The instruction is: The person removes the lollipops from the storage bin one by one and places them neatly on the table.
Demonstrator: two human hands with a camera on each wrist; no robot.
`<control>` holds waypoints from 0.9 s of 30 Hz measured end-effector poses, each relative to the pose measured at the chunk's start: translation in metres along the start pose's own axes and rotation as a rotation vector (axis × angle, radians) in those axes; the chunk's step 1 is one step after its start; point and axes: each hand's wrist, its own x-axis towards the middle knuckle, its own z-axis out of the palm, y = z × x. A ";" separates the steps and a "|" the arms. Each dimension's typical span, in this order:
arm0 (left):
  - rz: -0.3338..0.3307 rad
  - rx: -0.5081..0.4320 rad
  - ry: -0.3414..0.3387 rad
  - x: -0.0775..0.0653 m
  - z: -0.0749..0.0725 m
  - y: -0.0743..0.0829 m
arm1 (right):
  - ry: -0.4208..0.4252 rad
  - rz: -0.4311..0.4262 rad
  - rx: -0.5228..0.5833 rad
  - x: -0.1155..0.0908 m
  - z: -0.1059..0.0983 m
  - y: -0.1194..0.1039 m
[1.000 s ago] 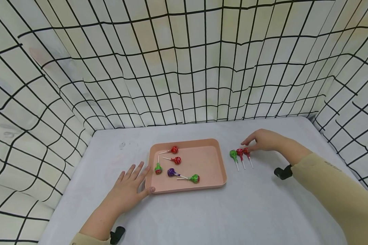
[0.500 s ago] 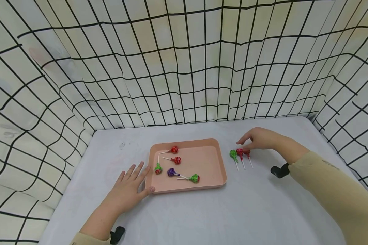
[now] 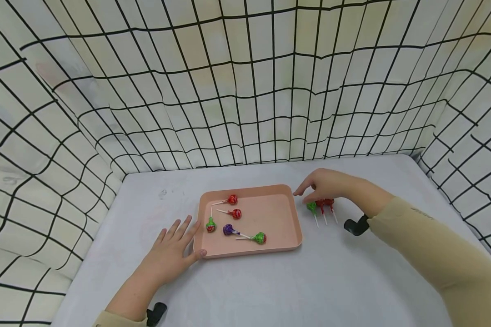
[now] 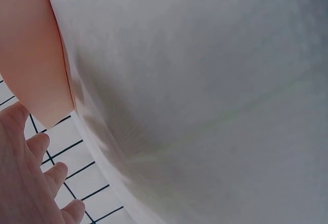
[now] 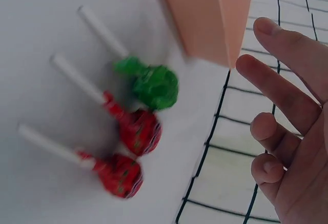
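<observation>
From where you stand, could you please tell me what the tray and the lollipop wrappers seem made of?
Tray: probably matte plastic, given its even pink colour and smooth rounded corners. Wrappers: glossy, likely thin plastic film, judging by crinkles and sheen; possibly foil.

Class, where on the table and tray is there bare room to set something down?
Bare: the right side of the tray, beyond its five lollipops; the near part of the table, between the left hand and right sleeve. Crowded: the tray's left and middle, and just right of it, where three more lollipops lie near the right hand.
</observation>
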 end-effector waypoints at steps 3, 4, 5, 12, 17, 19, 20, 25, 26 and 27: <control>-0.002 0.000 -0.001 -0.001 -0.001 0.000 | -0.014 -0.027 -0.008 0.008 0.002 -0.012; -0.002 -0.001 -0.003 -0.001 -0.001 0.000 | -0.019 -0.034 -0.007 0.010 0.003 -0.015; -0.001 -0.003 -0.002 -0.001 -0.001 0.000 | -0.026 -0.036 -0.005 0.013 0.004 -0.020; -0.004 0.004 -0.008 -0.001 0.000 0.000 | -0.073 -0.083 0.014 0.027 0.011 -0.050; 0.001 0.008 -0.003 0.000 0.002 0.000 | -0.084 -0.139 0.004 0.034 0.016 -0.066; 0.002 0.010 -0.005 0.001 0.001 0.000 | -0.094 -0.144 -0.007 0.037 0.018 -0.071; 0.002 0.011 -0.008 0.001 0.001 0.001 | -0.101 -0.146 -0.008 0.038 0.019 -0.074; 0.002 0.011 -0.013 0.001 -0.001 0.001 | -0.132 -0.162 -0.032 0.045 0.025 -0.081; 0.000 0.010 -0.014 0.001 -0.001 0.001 | -0.138 -0.164 -0.031 0.046 0.027 -0.083; 0.001 0.009 -0.014 0.001 -0.001 0.002 | -0.144 -0.165 -0.035 0.047 0.029 -0.084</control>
